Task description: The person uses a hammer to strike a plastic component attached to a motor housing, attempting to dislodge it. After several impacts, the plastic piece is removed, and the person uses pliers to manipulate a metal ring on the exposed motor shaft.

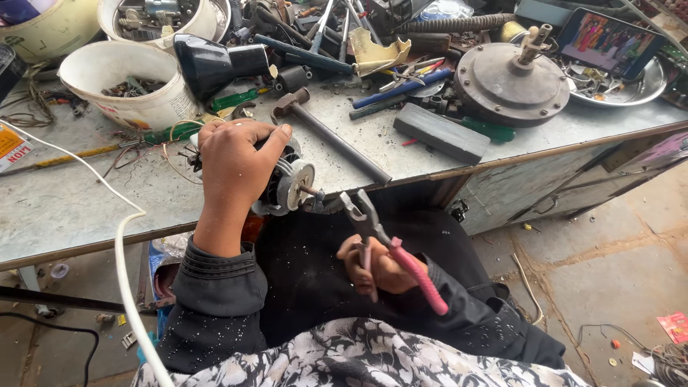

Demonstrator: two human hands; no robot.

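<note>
The left hand (pixel 236 168) is clamped over the top of a small electric motor with a pale round end plate and a short steel shaft (pixel 287 188), pressing it down at the near edge of the worn grey metal-topped desk (pixel 64 208). The right hand (pixel 376 269) is wrapped around the pink-sleeved handles of a pair of steel pliers (pixel 390 247), whose jaws stand at the shaft tip; whether they bite it or only touch cannot be told.

The step in hand looks like working a part on or off the shaft end. The next move would call for a firm squeeze on the pliers and a steady pull or twist along the shaft line, with the left hand bracing the motor against it.

The motor sits right at the desk's front rim, its shaft overhanging the lap, so it could slip off if the brace loosens. Open room lies below and to the right, over the dark-clothed lap and bare paved floor. Behind the motor the surface is crowded: a steel hammer with a long dark handle (pixel 326 132) lies just beside it, a white plastic bucket of small parts (pixel 125 89) near the left, and a grey rectangular block (pixel 441 134) further right.
</note>
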